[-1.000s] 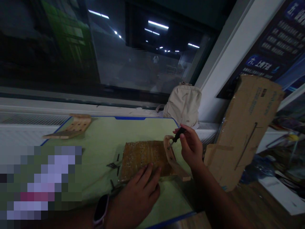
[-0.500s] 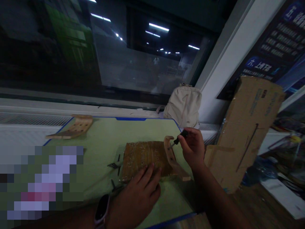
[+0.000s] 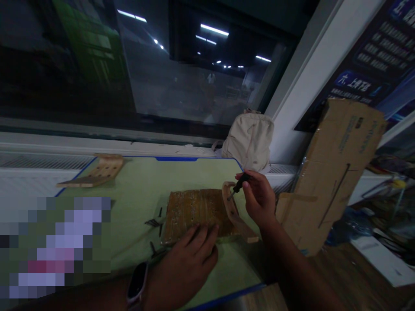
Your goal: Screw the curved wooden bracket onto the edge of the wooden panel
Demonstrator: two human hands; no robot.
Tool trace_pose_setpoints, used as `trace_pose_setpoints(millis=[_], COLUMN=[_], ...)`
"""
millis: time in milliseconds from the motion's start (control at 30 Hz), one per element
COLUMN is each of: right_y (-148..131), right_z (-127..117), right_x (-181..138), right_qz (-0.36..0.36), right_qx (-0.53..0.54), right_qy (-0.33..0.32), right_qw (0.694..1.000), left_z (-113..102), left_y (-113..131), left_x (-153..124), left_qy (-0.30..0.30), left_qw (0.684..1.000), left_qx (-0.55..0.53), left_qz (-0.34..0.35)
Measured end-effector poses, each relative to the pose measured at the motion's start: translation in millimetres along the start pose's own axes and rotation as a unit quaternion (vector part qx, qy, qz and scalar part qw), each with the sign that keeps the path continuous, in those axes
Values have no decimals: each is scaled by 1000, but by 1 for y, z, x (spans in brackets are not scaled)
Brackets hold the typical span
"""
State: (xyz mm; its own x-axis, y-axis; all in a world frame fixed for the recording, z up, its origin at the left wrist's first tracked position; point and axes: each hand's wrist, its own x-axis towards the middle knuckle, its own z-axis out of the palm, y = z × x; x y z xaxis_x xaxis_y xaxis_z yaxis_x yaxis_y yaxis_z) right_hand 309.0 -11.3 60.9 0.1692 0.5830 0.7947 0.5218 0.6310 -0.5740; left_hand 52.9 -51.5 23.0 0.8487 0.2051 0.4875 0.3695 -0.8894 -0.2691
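Note:
A screwdriver [image 3: 240,183] with a dark handle is gripped in the fingers of my right hand [image 3: 259,196]. Its tip meets a curved wooden piece [image 3: 231,212] with holes, which stands against the right edge of a brown, tape-covered board [image 3: 197,209]. Whether a screw sits under the tip is too small to tell. My left hand [image 3: 191,263], a band on its wrist, lies with fingers stretched out over the board's near edge. Several dark screws [image 3: 154,223] lie left of the board on the green tabletop [image 3: 139,177].
Another curved wooden piece [image 3: 103,170] with holes rests at the table's far left corner. A beige backpack [image 3: 249,138] leans by the window beyond the table. On the right stands a tall cardboard sheet [image 3: 343,172]. The lower left is pixelated.
The view has shifted slightly. My right hand and the screwdriver have moved a little left and up in the picture, the tip still at the wooden piece. My left hand stays on the board.

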Motion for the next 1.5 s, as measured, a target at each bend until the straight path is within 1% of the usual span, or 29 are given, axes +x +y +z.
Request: trace_pose_setpoints(millis=[167, 333, 400, 567, 733, 800, 867, 933, 1000, 1067, 1133, 1200, 1300, 1400, 1433, 1500], right_y=[-2, -4, -3, 1, -4, -6, -6, -3, 1, 2, 0, -4, -8, -6, -5, -3], right_z=[0, 1, 1, 1, 2, 3, 4, 3, 2, 2, 3, 4, 4, 1, 0, -2], right_x=[-1, -1, -1, -1, 1, 2, 3, 4, 4, 4, 4, 4, 6, 7, 8, 8], right_qz=[0, 5, 5, 13, 21, 24, 22, 18, 11, 4, 4, 19, 33, -1, -17, -37], right_qx=[8, 8, 5, 6, 19, 34, 38, 15, -19, -28, 2, 41, 63, 18, -5, -35], right_qy=[-11, -17, -14, -6, -13, 0, 32, 65, 77, 56, 28, 11, 30, 66, 67, 47], right_qw=[1000, 1000, 1000, 1000, 1000, 999, 999, 998, 997, 998, 1000, 999, 997, 998, 998, 998], left_z=[-2, 1, 2, 2, 5, 6, 7, 7, 7, 6, 7, 8, 9, 8, 7, 5], left_y=[0, 6, 7, 6, 6, 6, 6, 6, 6, 6, 5, 6, 6, 7, 6, 6], left_x=[-1, -2, -1, 0, -2, -3, -3, -4, -4, -4, -4, -4, -5, -5, -4, -3], left_qy=[-7, 17, 15, 31, 48, 46, 39, 35, 29, 20, 13, 14, 20, 11, 6, 0], left_qw=[1000, 999, 998, 997, 996, 996, 997, 998, 998, 998, 998, 998, 998, 998, 998, 999], left_qx=[-5, 4, 8, -1, -15, -18, -15, -7, -2, 1, 1, -2, -4, -3, -2, -2], left_qz=[-4, -50, -64, -70, -75, -72, -66, -60, -55, -57, -62, -63, -59, -58, -56, -54])
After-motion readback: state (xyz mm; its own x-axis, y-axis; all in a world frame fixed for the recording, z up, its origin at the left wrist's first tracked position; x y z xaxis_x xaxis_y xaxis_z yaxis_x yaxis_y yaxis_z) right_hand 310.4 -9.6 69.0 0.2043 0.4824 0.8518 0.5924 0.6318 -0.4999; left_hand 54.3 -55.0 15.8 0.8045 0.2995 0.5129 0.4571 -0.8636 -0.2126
